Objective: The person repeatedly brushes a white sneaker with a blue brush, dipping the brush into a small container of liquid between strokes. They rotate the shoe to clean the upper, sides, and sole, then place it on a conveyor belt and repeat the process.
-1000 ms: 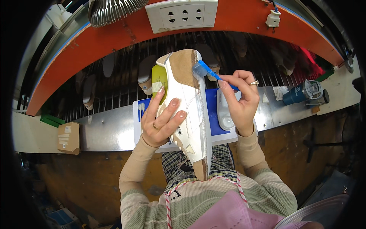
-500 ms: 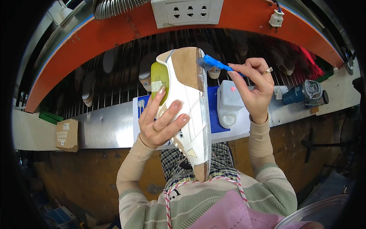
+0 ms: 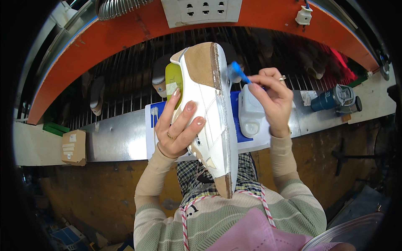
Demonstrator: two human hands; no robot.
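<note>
A white and tan shoe upper [image 3: 209, 113] is held up before me, heel end away and toe end toward my lap. A yellow-green shoe last [image 3: 173, 75] sticks out of its opening. My left hand [image 3: 176, 134] is closed around the upper's laced side, fingers spread over the white panel. Between thumb and fingers of my right hand [image 3: 274, 100] is pinched a small blue-handled brush [image 3: 240, 73]. Its blurred tip is at the pale underside near the heel; whether it touches cannot be made out. Below stands a white plastic bottle [image 3: 250, 111], partly behind my right hand.
Past the metal bench edge [image 3: 115, 138], several shoes or soles lie on a dark rack [image 3: 121, 88] under an orange panel [image 3: 138, 27] with sockets. A cardboard box [image 3: 74, 147] sits at left, a blue tumbler [image 3: 328, 100] at right. A blue mat lies under the bottle.
The shoe upper has shifted slightly up and left and turned, so more of its underside shows. My right hand has dropped a little, and the brush has moved right with the underside.
</note>
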